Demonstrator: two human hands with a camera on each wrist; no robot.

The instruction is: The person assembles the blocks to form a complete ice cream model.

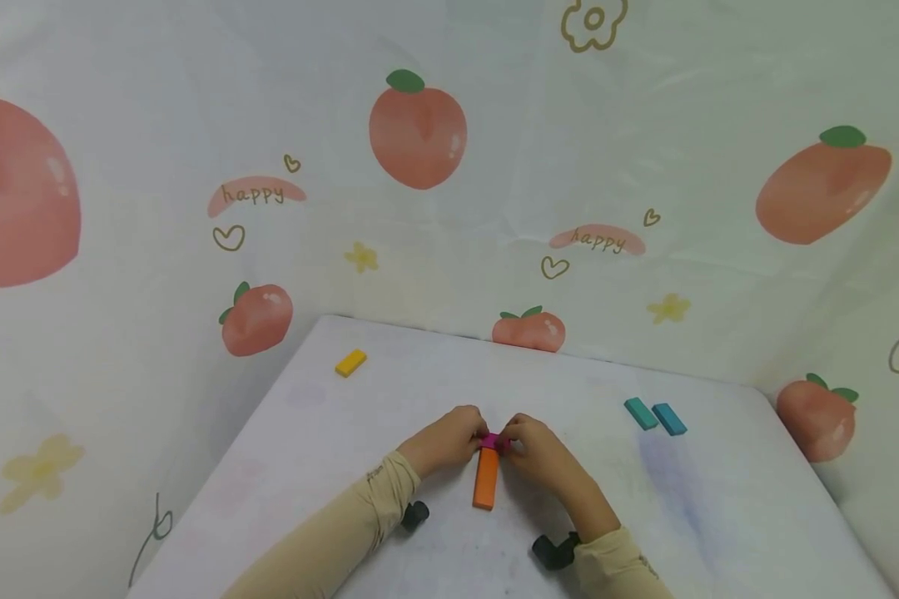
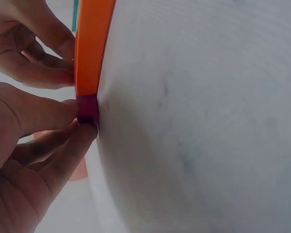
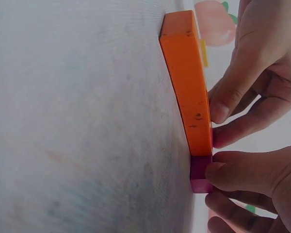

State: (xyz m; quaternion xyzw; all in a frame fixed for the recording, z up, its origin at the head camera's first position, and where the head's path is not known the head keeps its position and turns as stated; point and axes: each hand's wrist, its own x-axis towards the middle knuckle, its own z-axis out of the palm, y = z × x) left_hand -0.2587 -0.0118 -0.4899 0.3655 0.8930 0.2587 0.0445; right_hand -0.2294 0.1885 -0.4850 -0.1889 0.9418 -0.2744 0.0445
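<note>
An orange block (image 1: pixel 485 480) lies lengthwise on the white table, pointing away from me. At its far end a magenta block (image 1: pixel 490 440) sits crosswise, right against it, forming a T shape. My left hand (image 1: pixel 449 438) pinches the left end of the magenta block between thumb and fingers. On the other side, my right hand (image 1: pixel 541 453) pinches the right end. The left wrist view shows the magenta block's end (image 2: pixel 88 108) between thumb and finger, low on the table. In the right wrist view, the orange block (image 3: pixel 186 82) has small dark marks on its side.
A yellow block (image 1: pixel 351 363) lies at the table's back left. Toward the right, a teal block (image 1: pixel 640 413) and a blue block (image 1: pixel 670 419) lie side by side. Behind the table hangs a white fruit-print cloth (image 1: pixel 487 233). Black wrist devices (image 1: pixel 556 551) sit under the forearms.
</note>
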